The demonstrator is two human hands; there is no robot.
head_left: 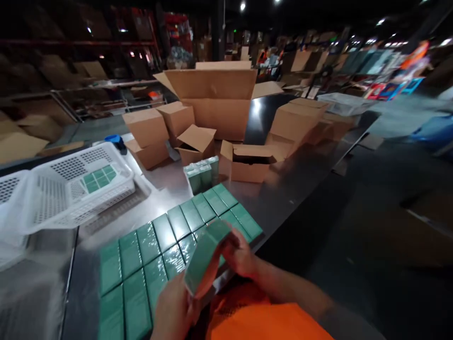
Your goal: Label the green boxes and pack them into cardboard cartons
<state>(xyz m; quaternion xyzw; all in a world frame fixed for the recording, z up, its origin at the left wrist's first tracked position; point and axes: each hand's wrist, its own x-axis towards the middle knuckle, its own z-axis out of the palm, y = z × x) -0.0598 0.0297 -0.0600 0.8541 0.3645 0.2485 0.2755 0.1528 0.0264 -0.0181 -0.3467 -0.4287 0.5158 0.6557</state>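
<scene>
Both hands hold one green box [204,255] above the near edge of the tabletop [300,179]. Left hand [176,309] grips its lower end, fingers closed around it. Right hand [239,255] grips its upper end, fingers curled on the far side of the box. The box is tilted, upper end leaning away toward the right, and it is wrapped in glossy film.

Under and beside the held box, rows of flat green boxes [155,255] lie side by side, touching each other, running from the near left part of the tabletop up toward the middle. Just past the far end of those rows a small cluster of upright green boxes [202,174] stands near the tabletop's middle.

A white plastic basket [63,189] sits at the left edge of the tabletop, with a few green boxes inside [99,178]. A blue-topped object [115,140] is behind the basket; what it is, cannot tell.

Far side of the tabletop: a large open carton [215,101] with flaps up, small closed cartons [148,134] stacked to its left, and a small open carton [247,163] lying in front of it. More cartons [297,123] sit toward the far right edge.

Orange clothing [262,321] of the person shows at the bottom. Background shelving is dark and blurred.
</scene>
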